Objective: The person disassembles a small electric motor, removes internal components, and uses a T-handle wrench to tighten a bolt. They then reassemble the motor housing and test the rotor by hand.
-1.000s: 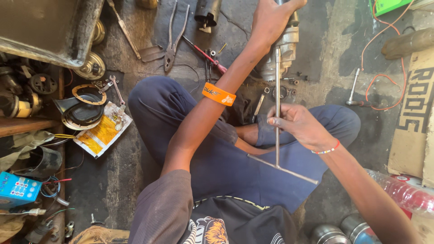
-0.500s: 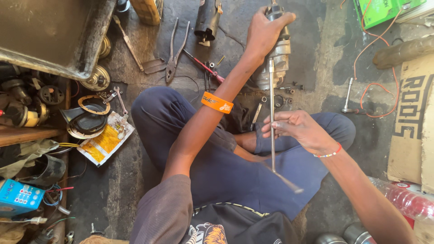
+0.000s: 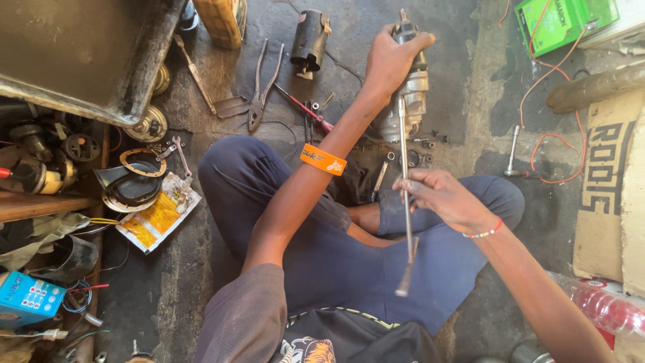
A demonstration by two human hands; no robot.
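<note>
My left hand [image 3: 388, 59] is wrapped tight around the top of a grey cast-metal motor unit, cylindrical and grimy [image 3: 408, 94], holding it upright on the concrete floor just beyond my crossed legs. An orange band sits on that wrist. My right hand [image 3: 447, 198] is closed around the middle of a long thin steel rod tool with a cross handle at its near end [image 3: 406, 202]; the rod runs from my lap up to the side of the motor unit, where its far tip meets the housing, though I cannot tell exactly what it seats on.

I judge the motor unit heavy, rigid and probably greasy, so a grip at the narrow top cap with the base bearing on the floor looks the sound way to steady it. The rod seems stiff but slender, best held mid-shaft for aim and at the cross handle for turning.

Around the base lie small loose bolts and washers. Further out, towards the far edge of the floor, are long-nosed pliers with bare metal handles [image 3: 261, 87], a red-handled screwdriver [image 3: 302, 107] and a black cylindrical motor casing [image 3: 309, 42]. At the far right corner sits a green box-shaped battery [image 3: 561, 23] with orange wires trailing. To my left are a black horn-shaped part [image 3: 131, 188] and a yellow printed packet [image 3: 158, 216]
</note>
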